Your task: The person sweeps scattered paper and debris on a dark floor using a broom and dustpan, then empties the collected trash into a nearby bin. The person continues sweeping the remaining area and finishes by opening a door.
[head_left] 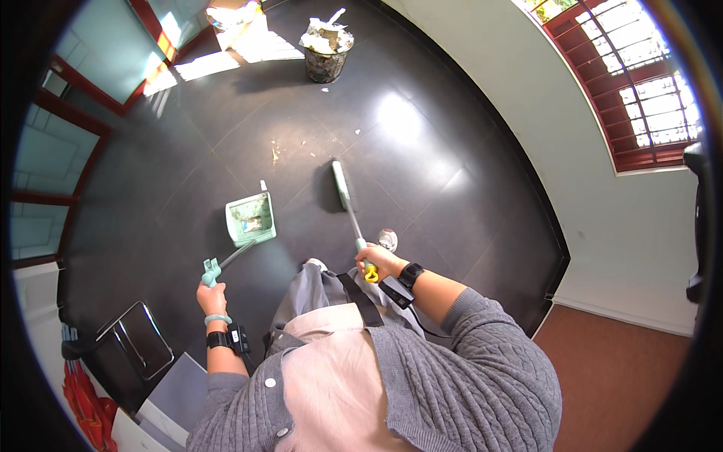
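Note:
My left hand (212,298) grips the top of the handle of a pale green long-handled dustpan (270,226). Its pan faces up to me, with some dirt and a few scraps inside. A small white scrap (263,185) lies at the pan's far edge. In my right hand (379,261) is the handle of a broom, close to its yellow hanging loop (370,274). The broom head (340,183) is over the dark floor ahead of me, right of the dustpan and apart from it. Crumbs and debris (275,152) are scattered on the tiles beyond both tools.
A waste basket (326,65) heaped with rubbish stands ahead, near a cardboard box (234,25) in sunlight. Red-framed glass doors (53,155) line the left. To the right runs a pale wall (497,62) with a barred window (627,85). A metal-framed chair (141,339) and red umbrella (85,407) are lower left.

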The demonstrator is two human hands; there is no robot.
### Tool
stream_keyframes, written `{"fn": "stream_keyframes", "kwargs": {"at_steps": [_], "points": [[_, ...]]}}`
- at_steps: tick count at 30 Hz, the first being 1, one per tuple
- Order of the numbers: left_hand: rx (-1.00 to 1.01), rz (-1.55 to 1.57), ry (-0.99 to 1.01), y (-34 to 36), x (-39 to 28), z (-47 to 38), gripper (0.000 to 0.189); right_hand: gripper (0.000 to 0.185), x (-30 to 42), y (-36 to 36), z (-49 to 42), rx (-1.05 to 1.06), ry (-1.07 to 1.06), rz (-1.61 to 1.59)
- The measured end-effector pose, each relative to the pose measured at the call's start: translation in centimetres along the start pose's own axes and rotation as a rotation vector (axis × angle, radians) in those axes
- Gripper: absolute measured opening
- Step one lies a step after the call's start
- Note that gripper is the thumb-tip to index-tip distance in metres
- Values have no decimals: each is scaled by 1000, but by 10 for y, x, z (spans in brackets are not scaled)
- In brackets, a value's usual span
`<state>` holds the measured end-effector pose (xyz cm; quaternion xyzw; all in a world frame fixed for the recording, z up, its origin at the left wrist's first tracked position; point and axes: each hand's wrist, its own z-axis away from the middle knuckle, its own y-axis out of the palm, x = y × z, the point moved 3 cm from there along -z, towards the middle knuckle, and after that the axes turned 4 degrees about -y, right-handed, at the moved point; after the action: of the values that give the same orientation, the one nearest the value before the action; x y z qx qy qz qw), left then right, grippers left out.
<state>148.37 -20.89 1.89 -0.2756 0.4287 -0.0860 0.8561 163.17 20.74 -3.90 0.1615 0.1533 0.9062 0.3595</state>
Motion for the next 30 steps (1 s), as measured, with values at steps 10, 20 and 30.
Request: {"fn": "stream_keyframes", "kwargs": {"at_steps": [10,20,30], "points": [[-65,41,9,24,-17,-20,31,32,107,-14,59,83,-78,-41],[-83,161,-71,48,-46,-14,26,31,287,-55,-30,-299,-494,494],[-163,194,-106,73,-89,16,18,30,458,-62,-153,-420,-478,425]]}}
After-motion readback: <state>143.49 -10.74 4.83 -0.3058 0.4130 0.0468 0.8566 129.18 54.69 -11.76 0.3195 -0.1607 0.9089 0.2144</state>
